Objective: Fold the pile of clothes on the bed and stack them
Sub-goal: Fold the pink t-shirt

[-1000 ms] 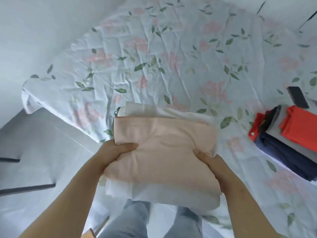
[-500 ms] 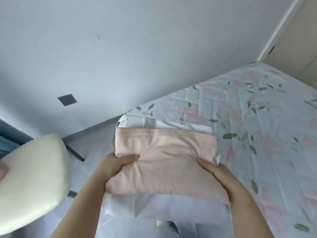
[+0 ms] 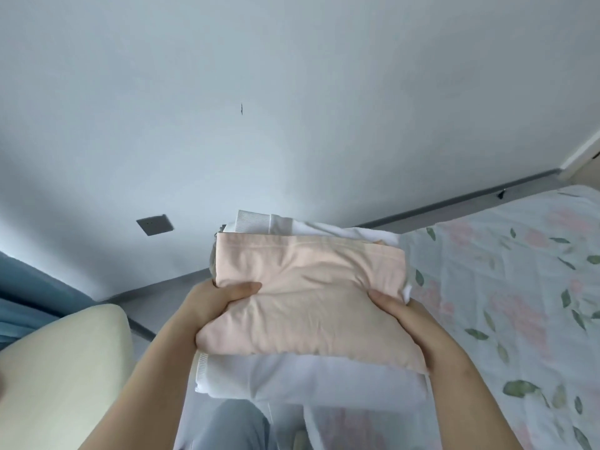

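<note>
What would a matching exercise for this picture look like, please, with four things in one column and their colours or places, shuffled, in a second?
Column 1
1. top garment
2. lower garment
3. bed cover
4. wall plate

Column 2
a. grey, on the wall
b. white
c. pale peach
d. floral print, at the right

Pairs: 1-c, 2-b, 3-d, 4-a.

The left hand and the right hand grip the two garments together as one stack.
</note>
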{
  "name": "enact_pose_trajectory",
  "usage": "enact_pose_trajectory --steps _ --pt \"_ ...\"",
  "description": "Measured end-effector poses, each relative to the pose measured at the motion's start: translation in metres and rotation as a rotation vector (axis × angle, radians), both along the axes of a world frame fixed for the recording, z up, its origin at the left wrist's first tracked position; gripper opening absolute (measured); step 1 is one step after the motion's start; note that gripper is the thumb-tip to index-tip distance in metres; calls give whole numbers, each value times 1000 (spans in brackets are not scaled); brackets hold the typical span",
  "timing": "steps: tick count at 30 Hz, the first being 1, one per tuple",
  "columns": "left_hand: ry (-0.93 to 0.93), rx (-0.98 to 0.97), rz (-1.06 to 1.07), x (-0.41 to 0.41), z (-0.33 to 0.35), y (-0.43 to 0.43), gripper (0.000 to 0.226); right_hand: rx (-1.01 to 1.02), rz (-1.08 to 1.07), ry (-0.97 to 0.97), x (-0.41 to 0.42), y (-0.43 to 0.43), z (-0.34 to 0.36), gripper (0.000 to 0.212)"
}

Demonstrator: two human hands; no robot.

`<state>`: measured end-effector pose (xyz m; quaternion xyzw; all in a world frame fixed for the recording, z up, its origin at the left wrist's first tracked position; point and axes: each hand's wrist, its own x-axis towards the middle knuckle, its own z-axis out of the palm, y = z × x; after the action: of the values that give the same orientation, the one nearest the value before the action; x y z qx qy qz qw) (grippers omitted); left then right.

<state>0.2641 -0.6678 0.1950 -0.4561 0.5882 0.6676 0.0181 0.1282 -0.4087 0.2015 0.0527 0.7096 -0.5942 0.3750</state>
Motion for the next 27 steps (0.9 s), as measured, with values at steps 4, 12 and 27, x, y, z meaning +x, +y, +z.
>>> enact_pose_trajectory --steps 4,12,27 --pt "0 -2 -25 -47 -9 -65 33 26 -11 -1 -43 -66 -8 40" --pt "-14 -28 -267 -168 -16 -211 53 41 -229 -27 -101 -190 -30 27" --pt "-122 -76 -859 -421 -35 -203 39 25 -776 -144 -184 -191 -41 34"
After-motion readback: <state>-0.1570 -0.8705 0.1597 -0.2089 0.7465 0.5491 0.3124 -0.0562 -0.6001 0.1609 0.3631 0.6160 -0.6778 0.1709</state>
